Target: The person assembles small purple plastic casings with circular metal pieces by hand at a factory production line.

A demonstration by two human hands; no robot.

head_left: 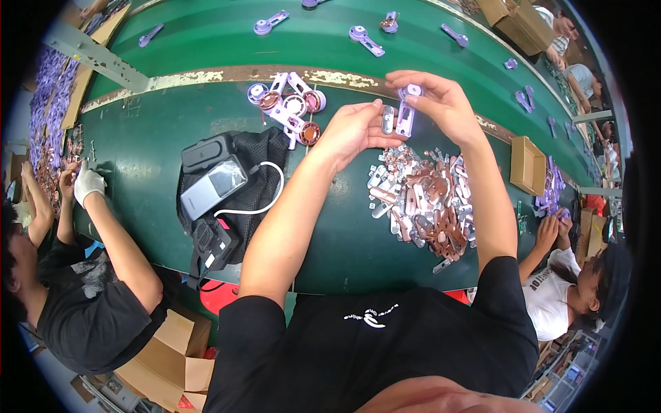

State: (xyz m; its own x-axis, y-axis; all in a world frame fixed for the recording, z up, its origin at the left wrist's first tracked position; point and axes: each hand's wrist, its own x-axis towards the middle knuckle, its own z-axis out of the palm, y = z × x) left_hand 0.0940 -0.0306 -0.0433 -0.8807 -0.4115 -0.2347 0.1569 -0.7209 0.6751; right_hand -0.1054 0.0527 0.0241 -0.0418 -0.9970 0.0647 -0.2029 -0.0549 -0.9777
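In my right hand (446, 107) is a purple plastic housing (404, 125) with a round head and a short handle, gripped between thumb and fingers. My left hand (352, 131) pinches a small clear-grey oval plate (387, 120) right beside that housing; its fingertips reach below the housing's lower end. Just under both hands lies a heap of small clear and brown plastic pieces (427, 196). Left of my left hand, several purple housings with round fan-like heads (295, 107) lie in a loose cluster, some with brown or white rings.
A black mesh bag (265, 151) carries a grey power bank (215, 187) with a white cable. Beyond a worn ledge (337, 78), a green belt (206, 38) bears scattered purple parts. An open cardboard box (528, 165) stands right. People work at both sides, one wearing a white glove (89, 183).
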